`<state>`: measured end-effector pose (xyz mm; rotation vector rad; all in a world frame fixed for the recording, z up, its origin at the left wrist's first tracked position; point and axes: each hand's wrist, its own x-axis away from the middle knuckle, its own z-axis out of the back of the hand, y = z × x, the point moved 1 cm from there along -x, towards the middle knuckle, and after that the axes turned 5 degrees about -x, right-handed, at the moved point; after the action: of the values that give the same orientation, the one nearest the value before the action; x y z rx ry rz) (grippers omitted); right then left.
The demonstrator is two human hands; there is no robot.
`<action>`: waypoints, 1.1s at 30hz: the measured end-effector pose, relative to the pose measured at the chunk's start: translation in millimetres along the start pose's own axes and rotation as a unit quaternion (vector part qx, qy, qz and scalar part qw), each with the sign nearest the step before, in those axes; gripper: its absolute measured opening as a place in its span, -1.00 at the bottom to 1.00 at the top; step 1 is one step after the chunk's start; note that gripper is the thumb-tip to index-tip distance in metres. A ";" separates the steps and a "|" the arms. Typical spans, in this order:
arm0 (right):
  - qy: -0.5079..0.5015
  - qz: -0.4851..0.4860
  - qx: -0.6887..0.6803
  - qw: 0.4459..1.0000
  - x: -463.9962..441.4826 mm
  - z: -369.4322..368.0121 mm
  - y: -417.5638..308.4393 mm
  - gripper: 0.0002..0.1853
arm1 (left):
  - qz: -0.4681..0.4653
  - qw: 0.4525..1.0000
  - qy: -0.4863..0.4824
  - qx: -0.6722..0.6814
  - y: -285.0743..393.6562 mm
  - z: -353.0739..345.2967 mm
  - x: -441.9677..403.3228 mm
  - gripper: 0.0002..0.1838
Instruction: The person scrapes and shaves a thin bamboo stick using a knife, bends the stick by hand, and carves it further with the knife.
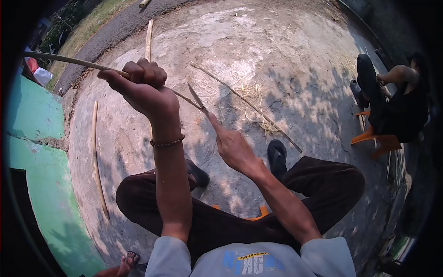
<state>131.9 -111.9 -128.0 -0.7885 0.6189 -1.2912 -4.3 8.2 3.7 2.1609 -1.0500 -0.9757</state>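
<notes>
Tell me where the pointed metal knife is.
In the head view, the pointed metal knife is in the person's right grip, up and left of centre, right beside the thin, pale wooden strip.

You wear a pale grey-blue T-shirt, its short left sleeve and right sleeve plain and ending on the upper arms. Across the front of the shirt runs a print of bold blue lettering with white figures, topped by a yellow strip reading "THE BAD HABIT". Your trousers are very dark brown, loose, with a soft sheen along the folds. Around your left wrist sits a bracelet of small, round brown beads. Your left hand and right hand are bare. Your footwear is black.
</notes>
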 end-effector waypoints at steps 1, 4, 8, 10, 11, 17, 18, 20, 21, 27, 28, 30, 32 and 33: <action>0.031 0.021 -0.021 0.999 0.2 -3.1 1.9 -0.21 | -0.012 1.000 0.002 -0.001 -2.4 0.6 -1.5 -0.27; 0.077 0.085 -0.090 0.989 6.3 3.8 -31.8 -0.24 | -0.015 1.000 -0.005 0.004 2.1 -3.2 -2.3 -0.27; 0.063 0.072 -0.080 0.992 7.0 2.7 -27.6 -0.25 | -0.012 1.000 0.018 0.003 5.0 0.7 3.2 -0.27; 0.010 0.014 -0.056 0.998 1.3 -14.9 0.2 -0.23 | -0.027 0.999 0.009 -0.016 8.5 4.9 1.5 -0.28; 0.017 0.015 -0.058 0.998 0.9 -21.6 10.5 -0.23 | -0.027 0.999 0.019 -0.020 8.1 5.1 2.4 -0.29; 0.084 0.109 -0.069 0.988 3.8 -1.5 -43.7 -0.17 | -0.058 0.992 0.076 -0.082 6.6 -16.7 10.3 -0.29; 0.076 0.100 -0.051 0.991 3.0 -6.6 -36.9 -0.13 | -0.054 0.990 0.094 -0.094 8.4 -11.4 8.9 -0.29; 0.063 0.084 -0.030 0.994 -0.1 -17.9 -19.9 -0.14 | -0.049 0.986 0.121 -0.103 11.6 -7.1 7.7 -0.30; 0.040 0.062 -0.012 0.997 0.2 -15.2 -22.4 -0.15 | -0.053 0.986 0.120 -0.106 14.1 -6.7 9.2 -0.30; 0.038 0.095 -0.034 0.994 12.9 -3.9 -44.5 -0.08 | -0.061 0.980 0.132 -0.137 16.2 -6.8 19.5 -0.30; 0.041 0.100 -0.033 0.994 10.3 -9.3 -35.4 -0.08 | -0.065 0.978 0.132 -0.144 16.2 -7.1 19.1 -0.30; -0.004 0.025 0.025 0.999 1.1 -18.2 -12.0 -0.07 | -0.067 0.977 0.130 -0.155 17.5 -10.9 20.1 -0.29; 0.009 0.030 0.014 0.999 6.0 -19.9 -8.5 -0.08 | -0.077 0.977 0.126 -0.156 17.0 -15.4 22.2 -0.29; 0.005 0.031 0.002 1.000 12.0 -17.4 -12.4 -0.09 | -0.083 0.973 0.135 -0.166 15.9 -13.8 26.8 -0.29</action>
<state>113.1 -127.7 -128.2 -0.7556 0.6440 -1.2394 11.4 -20.4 13.4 2.0475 -0.5424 -0.8311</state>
